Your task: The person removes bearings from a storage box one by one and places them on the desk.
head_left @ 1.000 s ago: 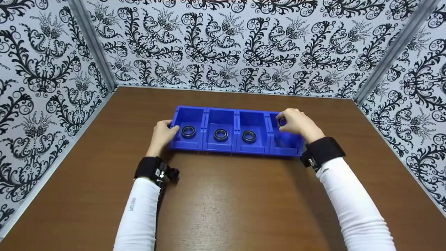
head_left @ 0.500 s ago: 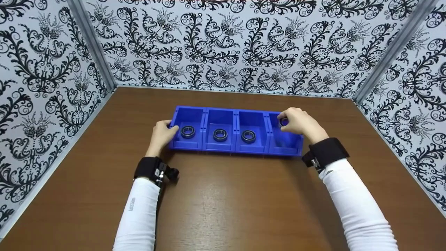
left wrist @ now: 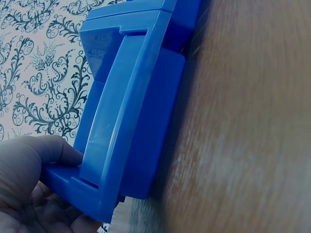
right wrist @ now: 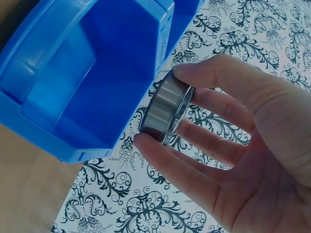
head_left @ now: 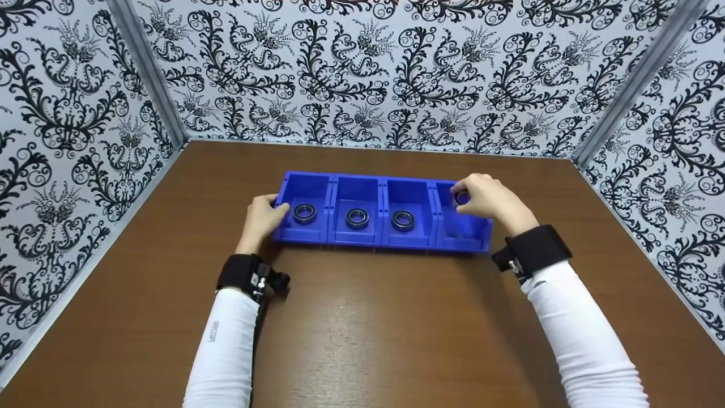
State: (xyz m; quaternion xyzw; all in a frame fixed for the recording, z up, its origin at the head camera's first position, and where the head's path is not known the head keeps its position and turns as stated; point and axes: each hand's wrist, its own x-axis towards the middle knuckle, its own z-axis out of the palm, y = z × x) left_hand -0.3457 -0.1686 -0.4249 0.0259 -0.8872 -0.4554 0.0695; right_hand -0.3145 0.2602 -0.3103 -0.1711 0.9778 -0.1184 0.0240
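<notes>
A blue plastic bin row (head_left: 354,241) with several compartments stands on the table. My left hand (head_left: 263,222) grips its left side wall, thumb inside and fingers outside, as the left wrist view also shows. My right hand (head_left: 491,199) pinches a metal ball bearing (right wrist: 165,109) between thumb and fingertips, above the rightmost compartment (head_left: 465,229). In the right wrist view the bearing is apart from the bin's rim. Single bearings lie in the other compartments: the leftmost bearing (head_left: 305,213), the second bearing (head_left: 357,218) and the third bearing (head_left: 402,220).
The brown wooden table (head_left: 340,317) extends in front of the bins and to both sides. Patterned white-and-black panels (head_left: 362,73) with grey metal posts (head_left: 150,73) enclose the back and sides.
My right hand, with the bearing in it, has shifted very slightly to the right and then stayed nearly still. The left hand keeps its grip on the bin wall.
</notes>
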